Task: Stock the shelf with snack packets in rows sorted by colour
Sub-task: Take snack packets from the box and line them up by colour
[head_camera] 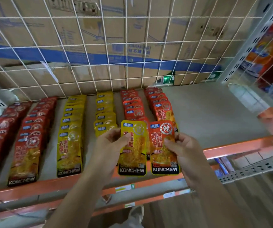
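Both hands hover over the orange rail (pixel 231 148). The left hand (pixel 111 142) pinches a yellow packet (pixel 133 155) and the right hand (pixel 183 150) pinches an orange packet (pixel 163 155), side by side, their long axes pointing away from the rail. Past the rail, the short yellow row (pixel 105 112) ends just left of the yellow packet. The orange rows (pixel 158 102) lie straight behind the orange one, so each hand looks nearest its own colour. Farthest from the rail are mesh (pixel 132 63) and cartons (pixel 83 30).

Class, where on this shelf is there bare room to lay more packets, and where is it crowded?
Widest bare shelf: between the rightmost orange row and the right upright. A narrow strip runs between the yellow rows. Crowded: the dark red rows at left.
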Demonstrator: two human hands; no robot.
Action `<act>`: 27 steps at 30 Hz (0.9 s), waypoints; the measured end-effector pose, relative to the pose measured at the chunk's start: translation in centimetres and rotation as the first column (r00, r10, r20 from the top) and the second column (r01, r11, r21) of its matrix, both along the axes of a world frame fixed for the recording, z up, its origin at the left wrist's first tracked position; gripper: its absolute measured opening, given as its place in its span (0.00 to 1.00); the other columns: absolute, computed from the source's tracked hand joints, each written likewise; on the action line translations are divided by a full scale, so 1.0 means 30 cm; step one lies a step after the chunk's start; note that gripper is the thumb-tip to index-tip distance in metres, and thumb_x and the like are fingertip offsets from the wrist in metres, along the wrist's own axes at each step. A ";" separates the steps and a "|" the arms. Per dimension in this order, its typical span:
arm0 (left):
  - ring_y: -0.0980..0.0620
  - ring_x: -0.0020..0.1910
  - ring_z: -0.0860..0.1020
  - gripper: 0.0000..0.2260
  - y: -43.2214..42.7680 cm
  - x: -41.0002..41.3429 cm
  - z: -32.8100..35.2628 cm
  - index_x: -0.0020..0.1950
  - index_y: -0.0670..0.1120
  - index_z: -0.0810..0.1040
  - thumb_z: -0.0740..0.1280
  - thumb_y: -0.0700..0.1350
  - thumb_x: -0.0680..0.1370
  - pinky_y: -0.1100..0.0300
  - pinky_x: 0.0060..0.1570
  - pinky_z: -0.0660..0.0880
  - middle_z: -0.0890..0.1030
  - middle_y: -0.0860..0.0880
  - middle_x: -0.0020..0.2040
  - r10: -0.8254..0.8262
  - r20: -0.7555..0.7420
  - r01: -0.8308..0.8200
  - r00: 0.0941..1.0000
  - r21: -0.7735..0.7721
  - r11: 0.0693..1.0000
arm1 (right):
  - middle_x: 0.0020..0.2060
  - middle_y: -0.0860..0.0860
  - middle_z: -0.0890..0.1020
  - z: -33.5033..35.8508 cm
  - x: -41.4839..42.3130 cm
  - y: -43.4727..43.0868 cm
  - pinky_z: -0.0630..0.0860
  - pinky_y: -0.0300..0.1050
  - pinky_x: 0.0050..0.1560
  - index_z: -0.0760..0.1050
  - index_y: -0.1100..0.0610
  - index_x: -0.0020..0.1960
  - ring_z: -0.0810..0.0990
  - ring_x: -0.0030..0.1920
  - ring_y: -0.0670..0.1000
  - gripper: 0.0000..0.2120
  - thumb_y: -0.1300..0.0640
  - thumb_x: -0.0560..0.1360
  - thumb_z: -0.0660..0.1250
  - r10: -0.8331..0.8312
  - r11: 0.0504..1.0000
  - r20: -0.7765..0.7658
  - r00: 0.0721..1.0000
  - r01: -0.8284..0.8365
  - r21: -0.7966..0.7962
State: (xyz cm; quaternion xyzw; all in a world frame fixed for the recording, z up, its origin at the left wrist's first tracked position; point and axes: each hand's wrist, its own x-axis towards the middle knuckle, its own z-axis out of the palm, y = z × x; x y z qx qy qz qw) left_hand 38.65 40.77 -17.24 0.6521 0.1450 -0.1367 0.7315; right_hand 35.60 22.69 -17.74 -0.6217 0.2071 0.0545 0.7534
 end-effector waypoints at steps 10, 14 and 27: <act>0.43 0.48 0.83 0.03 -0.120 0.153 -0.005 0.49 0.44 0.82 0.69 0.40 0.76 0.46 0.50 0.80 0.85 0.44 0.47 -0.051 0.013 0.051 0.999 -0.041 0.998 | 0.38 0.54 0.86 -0.040 0.171 -0.111 0.81 0.49 0.42 0.78 0.59 0.47 0.84 0.38 0.53 0.04 0.66 0.75 0.68 -0.079 0.981 -0.015 0.997 0.075 -0.180; 0.47 0.47 0.84 0.04 -0.143 0.191 0.000 0.50 0.45 0.82 0.69 0.41 0.77 0.51 0.45 0.80 0.85 0.46 0.47 -0.031 0.005 0.031 0.999 -0.017 0.999 | 0.38 0.54 0.85 -0.055 0.241 -0.144 0.82 0.54 0.45 0.78 0.57 0.47 0.84 0.38 0.54 0.06 0.67 0.74 0.69 -0.064 0.971 -0.016 0.998 0.058 -0.231; 0.46 0.46 0.84 0.05 -0.256 0.229 0.013 0.51 0.47 0.82 0.68 0.41 0.77 0.47 0.48 0.81 0.85 0.47 0.46 0.171 -0.043 -0.170 0.984 0.020 0.985 | 0.36 0.47 0.83 -0.136 0.360 -0.225 0.82 0.56 0.41 0.78 0.50 0.43 0.83 0.37 0.51 0.07 0.60 0.71 0.73 0.122 0.860 -0.059 0.991 -0.135 -0.492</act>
